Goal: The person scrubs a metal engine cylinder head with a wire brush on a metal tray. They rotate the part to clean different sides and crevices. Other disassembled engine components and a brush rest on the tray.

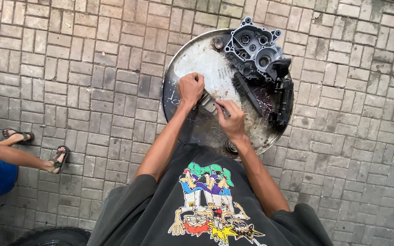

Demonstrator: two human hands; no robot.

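Beside the hands, engine casing, brush

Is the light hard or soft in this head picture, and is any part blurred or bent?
Head view: soft, even daylight, no hard shadows; mild pale sheen on the drum lid; paving lines bow near the edges; the left hand and right hand are sharp.

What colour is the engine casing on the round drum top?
Grey metal engine casing, clearest in the head view.

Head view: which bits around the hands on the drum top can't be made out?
- Small metal part: mostly covered by left hand and right hand; kind unclear.
- Thin tool in right hand: too small to identify.
- Drum top near edge: hidden by forearms.
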